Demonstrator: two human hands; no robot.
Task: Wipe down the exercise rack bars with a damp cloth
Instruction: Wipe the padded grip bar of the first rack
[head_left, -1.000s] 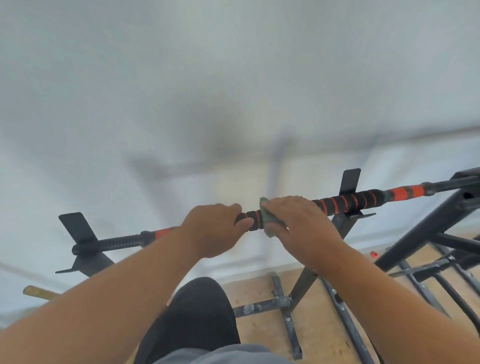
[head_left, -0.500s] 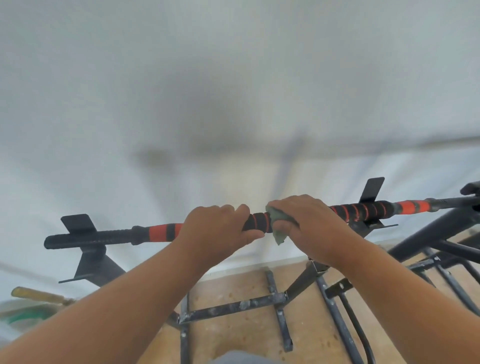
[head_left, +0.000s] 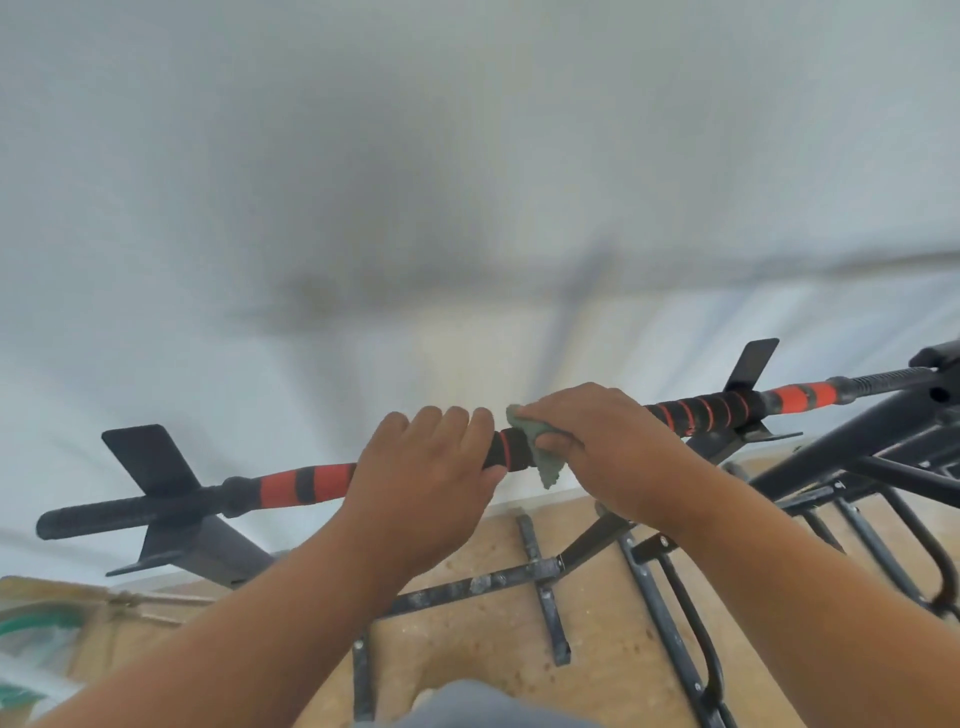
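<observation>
Black-and-orange padded rack bar (head_left: 311, 483), gripped by both my hands at its middle.

My left hand (head_left: 421, 483) wraps the bar bare; my right hand (head_left: 608, 447) presses one crumpled grey-green cloth (head_left: 535, 441) around it, hands nearly touching. Free bar runs out to each side, resting on two black metal cradle brackets (head_left: 156, 467). Beyond is white wall; below, dark rack frame tubes (head_left: 519, 577) over speckled tan floor (head_left: 597, 639).

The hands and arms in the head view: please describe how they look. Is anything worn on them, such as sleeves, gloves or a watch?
Both forearms are bare as far as the picture shows: no sleeves reach into view. The left hand and the right hand wear no gloves. No watch, bracelet or ring is visible. Fingernails are short and unpainted where they show.
</observation>
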